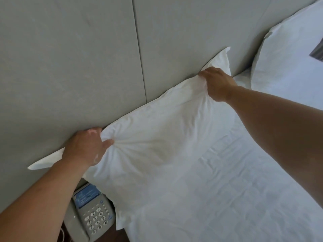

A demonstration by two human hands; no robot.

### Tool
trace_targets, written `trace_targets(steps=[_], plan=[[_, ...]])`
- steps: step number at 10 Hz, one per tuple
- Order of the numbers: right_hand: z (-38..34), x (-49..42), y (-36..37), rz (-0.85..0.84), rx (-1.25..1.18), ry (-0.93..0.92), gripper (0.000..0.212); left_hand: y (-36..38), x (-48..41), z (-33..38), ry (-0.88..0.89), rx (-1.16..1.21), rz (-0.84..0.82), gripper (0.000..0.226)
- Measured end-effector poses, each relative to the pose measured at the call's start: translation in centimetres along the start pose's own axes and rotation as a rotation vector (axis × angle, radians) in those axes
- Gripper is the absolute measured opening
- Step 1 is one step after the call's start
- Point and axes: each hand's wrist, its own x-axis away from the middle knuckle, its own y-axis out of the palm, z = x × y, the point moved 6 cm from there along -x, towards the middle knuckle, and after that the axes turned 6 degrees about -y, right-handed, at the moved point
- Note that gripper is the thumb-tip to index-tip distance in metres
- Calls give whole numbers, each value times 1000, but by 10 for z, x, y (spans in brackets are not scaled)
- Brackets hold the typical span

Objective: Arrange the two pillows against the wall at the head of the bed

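Note:
A white pillow (pixel 157 137) leans with its top edge against the grey padded wall (pixel 70 67) at the head of the bed. My left hand (pixel 85 145) pinches the pillow's top edge near its left corner, bunching the fabric. My right hand (pixel 216 84) grips the same edge near the right corner. A second white pillow (pixel 288 55) rests against the wall at the upper right, apart from the first. White bed linen (pixel 244 189) lies under both.
A grey desk telephone (pixel 92 213) with a keypad sits on a dark nightstand just left of the bed, below the pillow's left end. A vertical seam (pixel 139 49) splits the wall panels.

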Motion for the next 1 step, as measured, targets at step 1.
trace_targets(steps=[1], plan=[[5,46,-9,3,-109,63,70,-8,10,-3,-2,26,-17,53]])
